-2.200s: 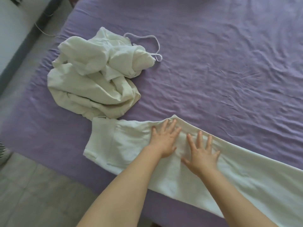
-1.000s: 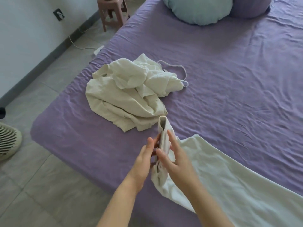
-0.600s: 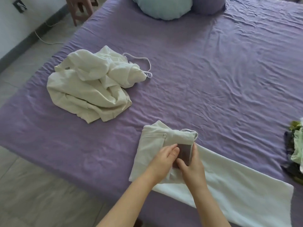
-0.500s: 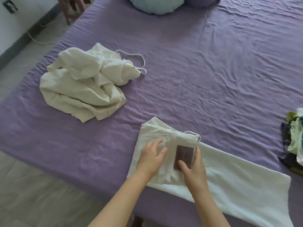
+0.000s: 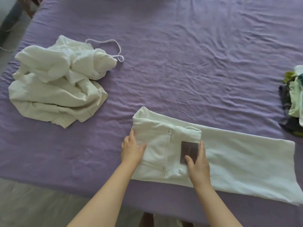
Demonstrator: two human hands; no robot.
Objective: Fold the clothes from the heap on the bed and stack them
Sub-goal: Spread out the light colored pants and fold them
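Both hands flat, fingers straight: left hand [image 5: 132, 149] and right hand [image 5: 197, 158] pressing folded trousers [image 5: 164, 145] near bed [image 5: 180, 63] front edge. Square edges before next fold.

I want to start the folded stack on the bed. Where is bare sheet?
Bare sheet lies between the crumpled heap on the left and the dark clothes at the right edge, beyond the white trousers. The near edge is crowded.

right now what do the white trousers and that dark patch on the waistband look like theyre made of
White trousers: likely a stiff woven cotton, denim-like, matte; they hold flat folds and show stitched pocket seams. Dark patch: looks like a leather or faux-leather label, smooth with a slight sheen; which one cannot be told.
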